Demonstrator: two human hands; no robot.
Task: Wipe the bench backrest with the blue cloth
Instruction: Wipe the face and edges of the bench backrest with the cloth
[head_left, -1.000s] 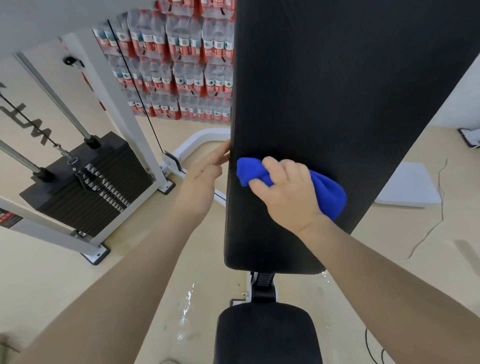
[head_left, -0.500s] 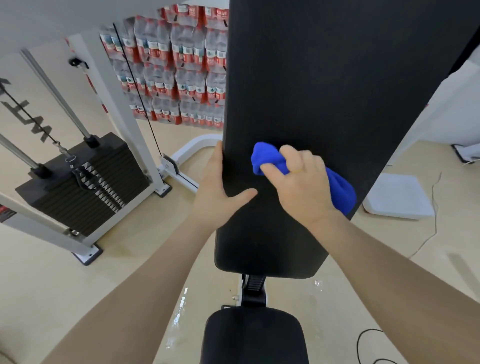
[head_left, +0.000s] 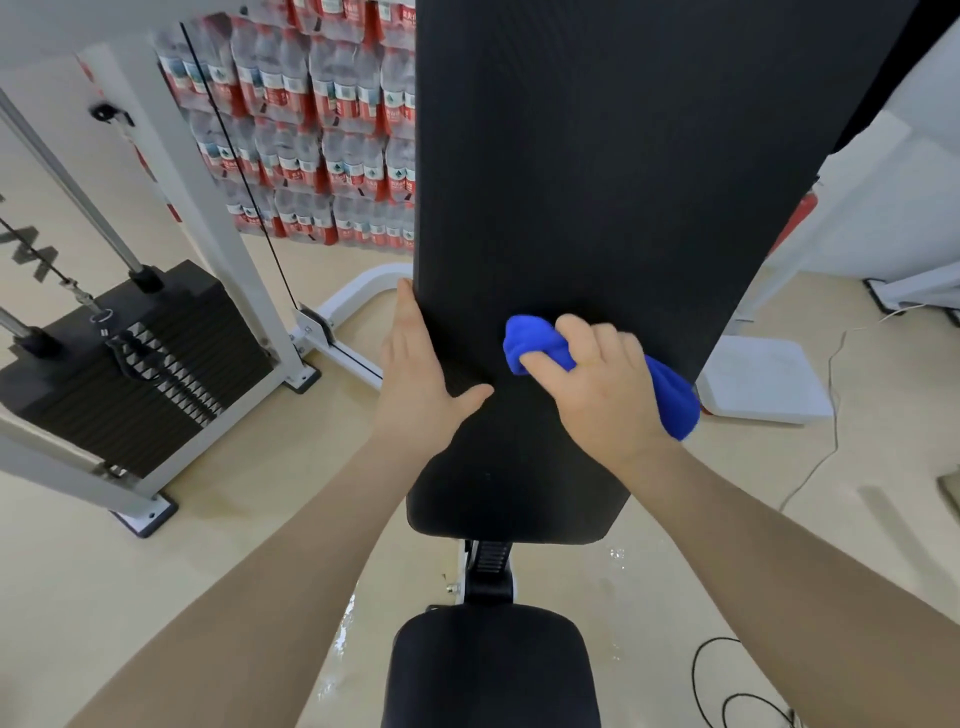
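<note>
Black padded bench backrest (head_left: 597, 182) — left hand (head_left: 415, 374) flat along its edge, likely steadying it — right hand (head_left: 597, 384) clutches bunched blue cloth (head_left: 535, 345) against it.

The backrest (head_left: 597, 171) is black with a fine woven texture; the cloth (head_left: 670, 395) is bright blue. The seat pad (head_left: 491, 670) is black, the weight stack (head_left: 130, 358) black in a white frame (head_left: 208, 218), the floor (head_left: 78, 571) glossy beige, and the bottle packs (head_left: 322, 130) are clear with red-and-white labels.

I see the black backrest surface (head_left: 597, 171) tilted upward, carrying the bunched blue cloth (head_left: 535, 345) near its lower right edge; both hands rest on it.
</note>
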